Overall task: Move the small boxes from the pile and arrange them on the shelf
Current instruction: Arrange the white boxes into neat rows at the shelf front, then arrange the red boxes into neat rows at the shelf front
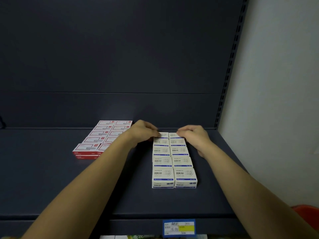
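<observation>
Small white boxes with blue print (173,161) stand in two neat columns on the dark shelf (51,178), running from near the front edge toward the back. My left hand (144,131) has its fingers curled over the rearmost box of the left column (163,135). My right hand (194,135) has its fingers curled over the rearmost box of the right column (173,135). Both forearms reach in from the bottom corners. The pile the boxes come from is out of view.
Red-and-white boxes (101,137) lie in two stacked columns at the left, partly behind my left arm. A white wall (276,100) closes the shelf on the right. A blue-and-yellow price label (179,227) hangs on the front edge. Something orange (307,213) sits at the lower right.
</observation>
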